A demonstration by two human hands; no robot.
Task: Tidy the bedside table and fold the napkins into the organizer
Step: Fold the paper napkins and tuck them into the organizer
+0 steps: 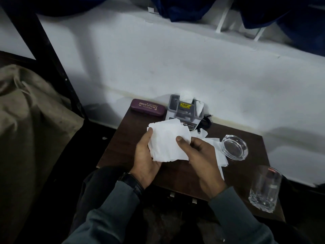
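Observation:
A white paper napkin (167, 140) is held above the dark wooden bedside table (123, 138). My left hand (146, 161) grips its left edge from underneath, thumb on top. My right hand (198, 155) pinches its right edge with the thumb on the napkin. More white napkins (218, 152) lie loose on the table under and right of my right hand. A grey plastic organizer (184, 110) stands at the table's back edge against the wall, with white napkins sticking up from it.
A purple spectacle case (147, 107) lies at the back left of the table. A clear glass ashtray (234, 147) sits to the right of the napkins. A drinking glass (264, 189) stands near the front right corner. A brown blanket (26, 111) covers the bed on the left.

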